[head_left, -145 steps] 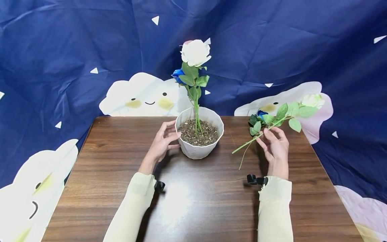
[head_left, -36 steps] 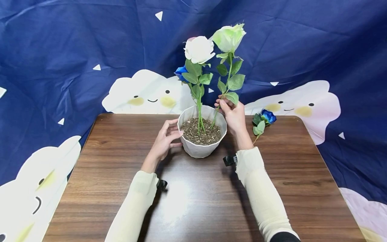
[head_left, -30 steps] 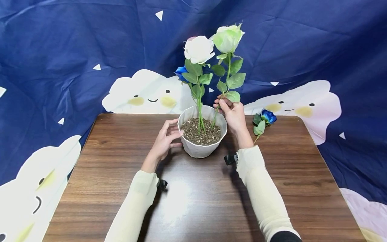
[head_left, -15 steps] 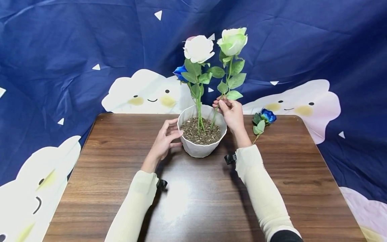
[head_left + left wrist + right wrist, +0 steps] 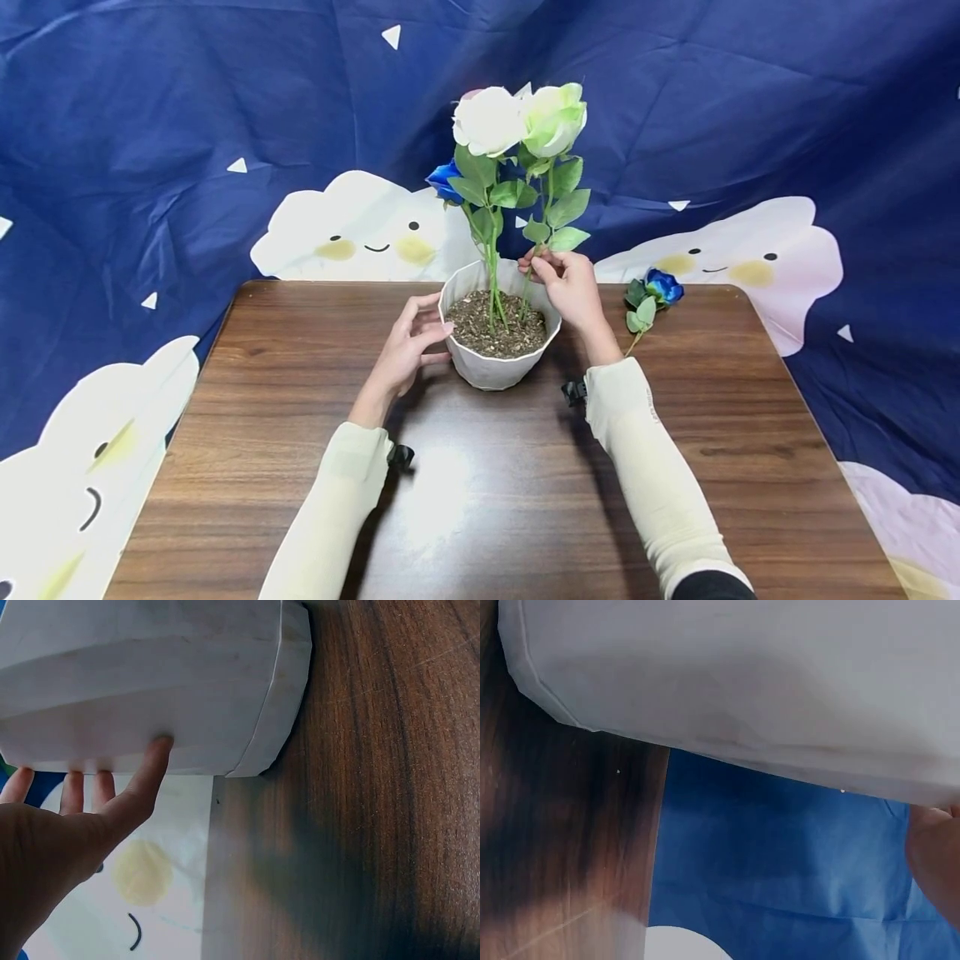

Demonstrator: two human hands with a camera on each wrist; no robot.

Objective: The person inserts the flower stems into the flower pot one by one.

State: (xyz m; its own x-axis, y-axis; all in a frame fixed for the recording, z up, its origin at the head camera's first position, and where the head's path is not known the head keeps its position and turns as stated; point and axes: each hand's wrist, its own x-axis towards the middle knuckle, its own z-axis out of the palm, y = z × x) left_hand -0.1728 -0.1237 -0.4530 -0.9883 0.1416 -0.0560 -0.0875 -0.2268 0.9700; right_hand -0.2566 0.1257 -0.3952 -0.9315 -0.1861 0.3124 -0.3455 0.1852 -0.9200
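A white faceted flowerpot (image 5: 495,372) filled with dark soil (image 5: 480,333) stands on the table. My left hand (image 5: 402,357) rests its fingertips against the pot's left side; in the left wrist view, the thumb and fingers touch the wall (image 5: 150,697). With the thumb and fingertips of my right hand (image 5: 576,293) I pinch the stem of a green-and-white artificial rose (image 5: 553,125) above the pot's right side. Its lower end stands in the soil. To its left rise a white rose (image 5: 487,123) and a blue rose (image 5: 444,182). A reddish bloom is mostly hidden behind the white one.
Another blue rose (image 5: 663,286) lies on the wooden table (image 5: 510,492), right of the pot, its stem partly hidden by my right arm. Behind the table hangs a dark blue cloth (image 5: 675,108) with cloud pictures. Both wrists wear black camera straps.
My right hand has lifted the green-and-white rose from the right, stood it upright in the soil and shifted it left, close to the white rose. My left hand has stayed at the pot.
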